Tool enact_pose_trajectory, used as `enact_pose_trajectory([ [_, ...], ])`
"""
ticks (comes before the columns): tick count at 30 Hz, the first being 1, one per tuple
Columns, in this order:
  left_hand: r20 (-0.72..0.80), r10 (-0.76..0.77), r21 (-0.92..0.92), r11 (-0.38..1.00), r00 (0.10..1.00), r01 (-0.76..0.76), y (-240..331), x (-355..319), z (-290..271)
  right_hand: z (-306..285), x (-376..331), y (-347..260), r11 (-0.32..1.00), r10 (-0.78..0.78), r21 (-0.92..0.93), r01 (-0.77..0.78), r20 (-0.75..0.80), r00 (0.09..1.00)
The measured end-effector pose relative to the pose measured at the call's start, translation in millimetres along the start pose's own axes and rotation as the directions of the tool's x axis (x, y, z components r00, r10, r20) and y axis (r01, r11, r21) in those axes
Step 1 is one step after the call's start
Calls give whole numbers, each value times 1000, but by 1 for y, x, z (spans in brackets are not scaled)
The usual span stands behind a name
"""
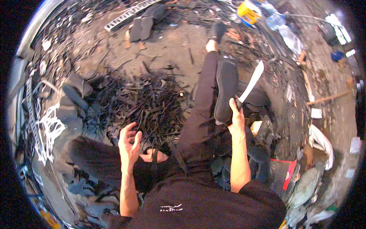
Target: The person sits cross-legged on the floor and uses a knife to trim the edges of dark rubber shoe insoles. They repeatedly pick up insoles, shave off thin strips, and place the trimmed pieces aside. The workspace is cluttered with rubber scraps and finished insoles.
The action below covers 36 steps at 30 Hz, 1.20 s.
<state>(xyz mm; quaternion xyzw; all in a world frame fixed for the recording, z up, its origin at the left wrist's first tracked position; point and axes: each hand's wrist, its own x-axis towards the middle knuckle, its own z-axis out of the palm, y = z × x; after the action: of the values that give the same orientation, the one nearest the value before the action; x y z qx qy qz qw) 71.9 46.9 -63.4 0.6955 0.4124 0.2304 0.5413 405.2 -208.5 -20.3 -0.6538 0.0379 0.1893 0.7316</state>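
Note:
My right hand [236, 118] is raised and grips both a black rubber shoe sole [225, 89] and the handle of a knife with a long pale blade [251, 82] that points up and to the right. My left hand [129, 143] hangs empty with fingers spread, just above my lap and next to a heap of dark rubber strips [146, 105]. I sit on the ground with my right leg [204, 95] in dark trousers stretched forward; its foot wears a black sandal [217, 30].
More black soles [143, 24] lie at the far side on the dirt floor. A stack of grey soles [72, 99] stands at my left, with white cord beside it. A yellow container [248, 12] and plastic bottles [284, 28] sit at the upper right. A red packet [284, 171] lies at my right.

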Motion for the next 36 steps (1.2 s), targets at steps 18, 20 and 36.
enact_pose_trajectory([
  [18,544,57,14,997,837,-77,49,7,-6,-67,89,63,953,98,299,59,-484,869],
  [20,419,94,84,986,903,-142,51,14,-8,11,64,51,958,-47,249,141,-351,935],
  [36,286,193,645,686,938,-338,65,218,-128,330,362,17,85,-235,-760,644,613,754],
])
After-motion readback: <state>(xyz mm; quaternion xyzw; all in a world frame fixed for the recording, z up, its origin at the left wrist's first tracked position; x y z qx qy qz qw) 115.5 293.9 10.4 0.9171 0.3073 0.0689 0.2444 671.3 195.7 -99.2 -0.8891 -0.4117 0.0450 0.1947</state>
